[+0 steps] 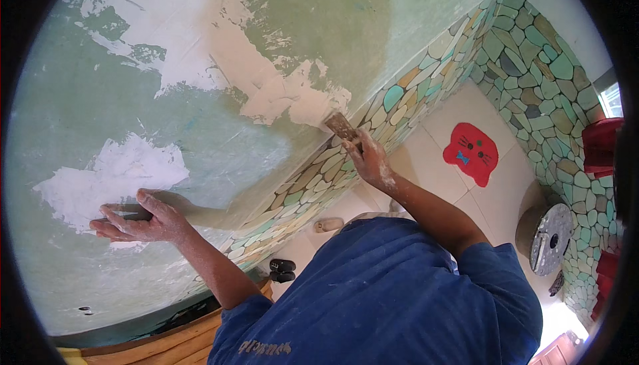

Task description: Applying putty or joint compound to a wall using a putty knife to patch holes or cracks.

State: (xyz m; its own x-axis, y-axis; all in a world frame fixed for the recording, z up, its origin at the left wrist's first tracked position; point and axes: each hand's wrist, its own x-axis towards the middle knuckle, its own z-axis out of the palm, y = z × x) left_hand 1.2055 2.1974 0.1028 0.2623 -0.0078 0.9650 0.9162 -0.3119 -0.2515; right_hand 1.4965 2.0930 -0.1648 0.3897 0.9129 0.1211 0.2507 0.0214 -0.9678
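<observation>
My right hand grips a putty-smeared scraper, its blade against the green wall at the lower edge of a pale beige patch of filler, just above a band of pebble-patterned stone tiling. My left hand, dusted with white, lies against the wall with fingers apart, over the bottom of a white filler patch. A larger white patch spreads across the upper left of the wall.
On the tiled floor lie a red cat-shaped mat, a pale slipper and dark footwear. At right are a round metal-topped container, a pebble-tiled wall and red fabric. A wooden surface runs along the lower left.
</observation>
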